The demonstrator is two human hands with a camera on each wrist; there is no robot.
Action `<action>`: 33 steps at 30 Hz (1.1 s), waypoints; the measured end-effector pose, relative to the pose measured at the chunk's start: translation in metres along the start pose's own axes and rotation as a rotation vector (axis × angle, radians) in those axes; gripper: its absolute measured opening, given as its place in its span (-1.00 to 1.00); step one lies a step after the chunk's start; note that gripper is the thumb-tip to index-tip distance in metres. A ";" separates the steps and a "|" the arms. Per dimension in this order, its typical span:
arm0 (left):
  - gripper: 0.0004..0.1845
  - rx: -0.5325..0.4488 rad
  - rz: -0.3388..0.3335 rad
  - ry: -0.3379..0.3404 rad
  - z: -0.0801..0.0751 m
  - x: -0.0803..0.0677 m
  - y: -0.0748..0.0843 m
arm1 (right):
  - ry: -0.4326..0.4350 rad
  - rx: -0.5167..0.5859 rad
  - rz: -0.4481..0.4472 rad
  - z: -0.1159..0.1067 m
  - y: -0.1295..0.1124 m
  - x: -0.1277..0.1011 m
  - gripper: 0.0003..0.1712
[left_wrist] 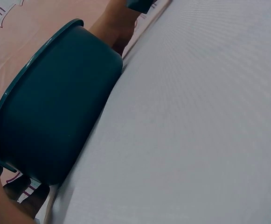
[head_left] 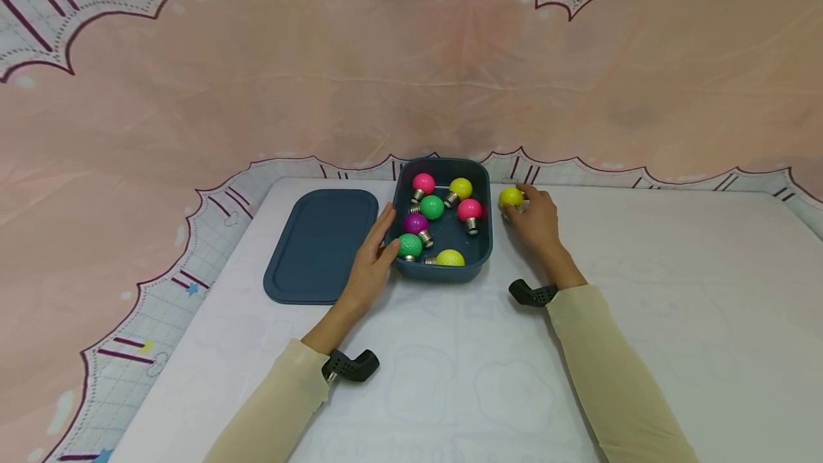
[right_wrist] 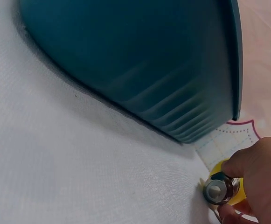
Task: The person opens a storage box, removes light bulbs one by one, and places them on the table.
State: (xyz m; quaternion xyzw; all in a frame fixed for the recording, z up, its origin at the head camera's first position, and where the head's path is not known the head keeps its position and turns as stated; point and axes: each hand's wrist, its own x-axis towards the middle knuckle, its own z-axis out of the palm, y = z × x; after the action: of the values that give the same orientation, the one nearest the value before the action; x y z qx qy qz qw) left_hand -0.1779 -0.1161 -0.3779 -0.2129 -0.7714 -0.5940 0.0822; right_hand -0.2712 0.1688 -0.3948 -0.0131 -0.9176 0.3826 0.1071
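Nearest me on the white surface, I log the left hand at 9 o'clock of the dark blue bin, fingers straight and flat against its wall, holding nothing. At 9 o'clock of that hand lies the blue lid, flat. Seven coloured bulbs sit inside the bin. Farther off, at 3 o'clock of the bin and just beside it, the right hand pinches a yellow bulb; its metal base shows between the fingers.
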 end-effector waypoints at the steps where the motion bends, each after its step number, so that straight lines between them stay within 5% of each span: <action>1: -0.46 -0.002 0.000 0.000 0.000 0.000 0.000 | 0.004 0.000 0.001 0.000 0.000 0.000 -0.39; 15: -0.46 0.005 -0.013 0.005 0.000 0.000 0.002 | 0.033 0.008 0.086 -0.004 0.001 0.000 -0.40; 33: -0.47 0.003 0.016 0.008 0.000 0.000 0.000 | 0.055 -0.002 0.055 -0.003 0.003 0.000 -0.39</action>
State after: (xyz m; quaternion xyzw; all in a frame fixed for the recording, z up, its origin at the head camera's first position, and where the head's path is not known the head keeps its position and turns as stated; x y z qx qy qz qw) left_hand -0.1784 -0.1160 -0.3779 -0.2165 -0.7702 -0.5931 0.0904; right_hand -0.2712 0.1728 -0.3949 -0.0493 -0.9140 0.3839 0.1218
